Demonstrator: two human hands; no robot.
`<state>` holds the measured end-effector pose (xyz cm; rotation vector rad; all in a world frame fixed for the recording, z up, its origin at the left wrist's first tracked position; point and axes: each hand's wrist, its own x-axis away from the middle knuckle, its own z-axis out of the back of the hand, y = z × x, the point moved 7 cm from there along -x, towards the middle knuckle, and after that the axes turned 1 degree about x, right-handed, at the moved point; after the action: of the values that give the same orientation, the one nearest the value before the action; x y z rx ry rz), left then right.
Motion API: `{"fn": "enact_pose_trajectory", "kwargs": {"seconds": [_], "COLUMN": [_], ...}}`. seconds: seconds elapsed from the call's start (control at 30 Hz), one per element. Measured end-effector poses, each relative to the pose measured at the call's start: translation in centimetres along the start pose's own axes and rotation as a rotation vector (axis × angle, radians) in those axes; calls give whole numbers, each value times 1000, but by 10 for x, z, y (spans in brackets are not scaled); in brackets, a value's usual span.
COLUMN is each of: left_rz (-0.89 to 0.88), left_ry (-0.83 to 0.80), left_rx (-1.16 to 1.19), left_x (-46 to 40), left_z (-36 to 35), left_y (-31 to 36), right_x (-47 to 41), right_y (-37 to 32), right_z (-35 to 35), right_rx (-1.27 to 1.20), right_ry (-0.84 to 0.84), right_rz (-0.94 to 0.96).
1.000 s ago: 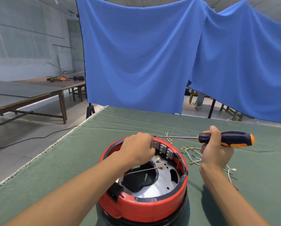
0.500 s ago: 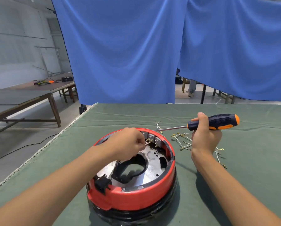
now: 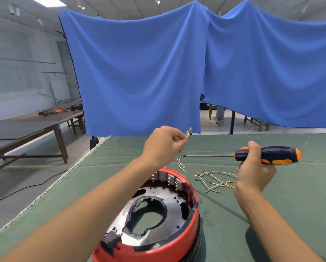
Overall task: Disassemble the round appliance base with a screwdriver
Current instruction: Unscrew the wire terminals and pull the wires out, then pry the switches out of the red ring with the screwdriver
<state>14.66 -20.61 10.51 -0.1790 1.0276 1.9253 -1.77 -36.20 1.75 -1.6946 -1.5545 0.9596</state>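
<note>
Green cloth (image 3: 271,214) is covering the table where a round red appliance base (image 3: 177,241) is sitting below the left hand (image 3: 163,145), its near edge cut off by the frame and its inner parts hard to make out. Blue drapes (image 3: 139,72) are hanging behind the table, and a wooden table (image 3: 35,120) is standing far left. Raised above the base, the left hand is pinching a small metal terminal (image 3: 189,132). Beside it, the right hand (image 3: 254,171) is gripping a screwdriver (image 3: 268,155) level, shaft pointing toward the left hand. Loose wires (image 3: 215,180) are lying just left of the right hand.
</note>
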Motion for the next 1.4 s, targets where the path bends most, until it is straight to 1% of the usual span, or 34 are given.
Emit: {"fn": "enact_pose_trajectory", "kwargs": {"seconds": [0.1, 0.2, 0.3, 0.37, 0.43, 0.5, 0.53, 0.6, 0.67, 0.73, 0.9, 0.97, 1.07, 1.1, 1.2, 1.23, 1.3, 1.37, 1.4], "left_rz": [30, 93, 93, 66, 16, 24, 67, 207, 352, 469, 565, 549, 397, 344, 246, 211, 96, 2, -22], "left_ry": [-93, -153, -208, -193, -92, -2, -13, -137, -258, -331, -362, -401, -465, -520, -765, -806, -801, -742, -694], "left_rx": [-263, -345, -378, -422, -560, -732, -807, -918, -915, -831, -669, -636, -648, -635, -569, -573, -656, -697, -683], "left_x": [-8, -12, -14, -14, -13, -7, -4, 3, 12, 22, 19, 19, 25, 31, 53, 58, 61, 69, 75], "left_z": [-43, -72, -89, -91, -81, -64, -56, -45, -40, -42, -55, -63, -73, -75, -76, -72, -61, -51, -49], "left_y": [-14, -32, -40, -40, -35, -31, -33, -44, -55, -61, -50, -45, -30, -24, -15, -13, -10, -9, -11], "right_x": [-13, -25, -32, -31, -28, -21, -18, -9, 1, 10, 21, 23, 27, 27, 28, 30, 35, 39, 42], "right_y": [-5, -8, -7, -4, 1, 6, 8, 11, 13, 14, 11, 8, 6, 8, 14, 16, 19, 22, 24], "right_z": [8, 15, 16, 13, 7, 1, -2, -6, -8, -8, -7, -7, -11, -12, -14, -15, -16, -17, -19], "right_rx": [15, 28, 16, 22, 53, 104, 134, 188, 240, 283, 327, 373, 433, 459, 536, 555, 610, 679, 723], "right_ry": [40, 91, 107, 84, 37, -23, -51, -106, -165, -215, -282, -317, -469, -517, -616, -641, -664, -697, -742], "right_rz": [40, 70, 87, 99, 126, 159, 172, 193, 210, 240, 314, 406, 550, 580, 613, 619, 640, 643, 648]}}
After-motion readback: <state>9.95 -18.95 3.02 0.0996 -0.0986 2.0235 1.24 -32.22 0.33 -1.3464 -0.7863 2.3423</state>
